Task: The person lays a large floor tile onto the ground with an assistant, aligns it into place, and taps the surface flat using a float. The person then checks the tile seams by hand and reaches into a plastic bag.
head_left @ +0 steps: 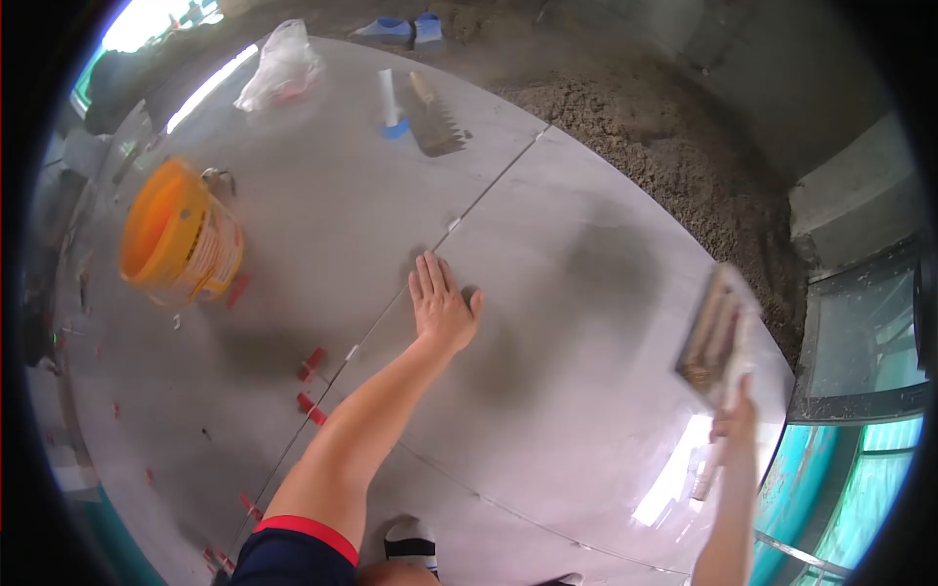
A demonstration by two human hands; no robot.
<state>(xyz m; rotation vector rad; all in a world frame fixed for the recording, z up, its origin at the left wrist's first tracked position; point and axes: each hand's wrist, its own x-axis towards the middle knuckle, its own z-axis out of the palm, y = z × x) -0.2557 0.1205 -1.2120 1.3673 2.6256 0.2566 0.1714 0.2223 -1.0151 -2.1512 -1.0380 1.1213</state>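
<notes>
My left hand lies flat on the large grey floor tile, beside the joint line, with its fingers stretched out. My right hand is wrapped round the handle of a flat rectangular tool with a brownish, worn face. Motion blurs that tool, so its exact kind is unclear. It is over the tile's right edge; whether it touches the tile I cannot tell. Small white clips sit in the joint, and red wedges stand along it near my left forearm.
An orange bucket stands on the left tile. Farther back lie a notched trowel, a white-handled tool with a blue end and a clear plastic bag. Rough mortar borders the tile at right, beside a wall and window frame.
</notes>
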